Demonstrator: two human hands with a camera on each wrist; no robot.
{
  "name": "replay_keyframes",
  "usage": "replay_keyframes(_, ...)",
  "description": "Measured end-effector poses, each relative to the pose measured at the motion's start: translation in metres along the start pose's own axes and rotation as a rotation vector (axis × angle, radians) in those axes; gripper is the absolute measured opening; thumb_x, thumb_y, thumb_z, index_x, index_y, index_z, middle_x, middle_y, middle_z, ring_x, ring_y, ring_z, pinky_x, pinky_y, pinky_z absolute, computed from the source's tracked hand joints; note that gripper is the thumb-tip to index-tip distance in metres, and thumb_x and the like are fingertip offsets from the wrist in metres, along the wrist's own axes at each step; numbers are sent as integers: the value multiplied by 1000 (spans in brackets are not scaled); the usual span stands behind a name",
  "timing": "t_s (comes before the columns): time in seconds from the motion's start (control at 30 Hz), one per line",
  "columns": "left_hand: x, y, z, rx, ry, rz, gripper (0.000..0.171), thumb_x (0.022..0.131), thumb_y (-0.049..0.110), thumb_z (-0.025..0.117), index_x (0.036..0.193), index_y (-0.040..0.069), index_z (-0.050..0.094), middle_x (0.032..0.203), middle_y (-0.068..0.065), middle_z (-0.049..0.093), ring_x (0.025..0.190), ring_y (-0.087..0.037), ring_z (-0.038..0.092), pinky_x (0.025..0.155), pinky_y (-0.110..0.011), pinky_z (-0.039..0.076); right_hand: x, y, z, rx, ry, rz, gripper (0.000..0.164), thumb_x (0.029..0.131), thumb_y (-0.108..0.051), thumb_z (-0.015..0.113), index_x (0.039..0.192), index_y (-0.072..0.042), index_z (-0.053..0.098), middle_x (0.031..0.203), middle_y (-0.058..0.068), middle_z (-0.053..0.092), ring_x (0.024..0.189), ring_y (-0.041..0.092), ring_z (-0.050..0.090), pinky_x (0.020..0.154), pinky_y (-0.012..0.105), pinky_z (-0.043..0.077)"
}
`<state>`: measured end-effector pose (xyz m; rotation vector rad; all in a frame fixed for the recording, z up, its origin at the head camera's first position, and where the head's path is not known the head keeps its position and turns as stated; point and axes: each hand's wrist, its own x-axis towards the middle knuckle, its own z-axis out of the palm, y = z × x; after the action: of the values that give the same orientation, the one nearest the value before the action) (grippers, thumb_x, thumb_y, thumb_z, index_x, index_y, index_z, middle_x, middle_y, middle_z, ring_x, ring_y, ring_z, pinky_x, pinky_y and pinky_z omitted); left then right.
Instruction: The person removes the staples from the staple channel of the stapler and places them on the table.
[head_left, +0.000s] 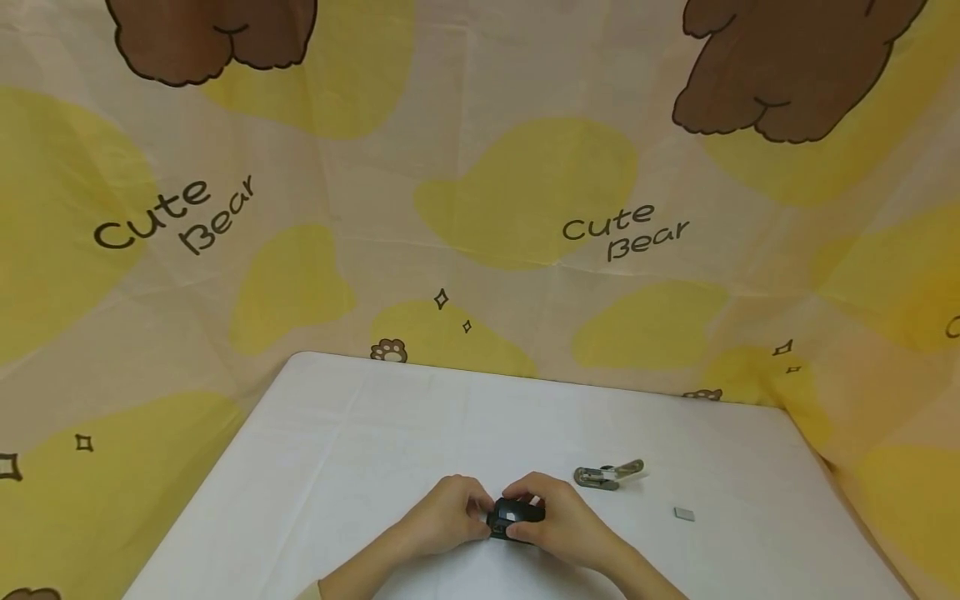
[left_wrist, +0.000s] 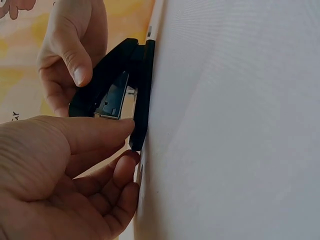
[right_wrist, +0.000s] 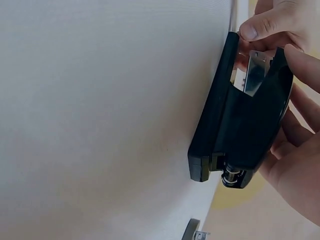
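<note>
White tabletop (head_left: 337, 458), six o'clock: your left hand (head_left: 450, 517) pinches the black stapler (head_left: 517, 511) by its base; your right hand (head_left: 566, 521) grips its cover. Probably you're adjusting it; next calls for steadiness. From it, a second stapler (head_left: 596, 477) lies toward two, a grey block (head_left: 684, 514) toward three.

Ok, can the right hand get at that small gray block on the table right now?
Probably, yes: in the head view only bare white tabletop lies between the right hand and the small gray block. But that hand holds the black stapler, so it would likely need to let go first.
</note>
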<state>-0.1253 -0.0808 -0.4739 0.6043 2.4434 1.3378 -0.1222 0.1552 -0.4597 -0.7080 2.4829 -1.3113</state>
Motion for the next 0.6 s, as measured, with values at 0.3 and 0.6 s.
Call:
replay_keyframes(0.3,0,-2,2,15,14,-1,20,80,0,85,99,4,79,86,6,65,73,-9,51,63,-25,44,2,1,3,5,-8,-10,38,85,-17,88,119,-12,74,109,-8,68,97,11,61,83,26,53)
replay_keyframes(0.6,1,-3,3,15,16,-2,21,80,0,84,100,2,78,85,5,64,67,-8,51,59,-24,44,3,2,4,12,-15,10,34,86,-17,88,117,-17,74,109,-9,68,97,11,61,83,26,52)
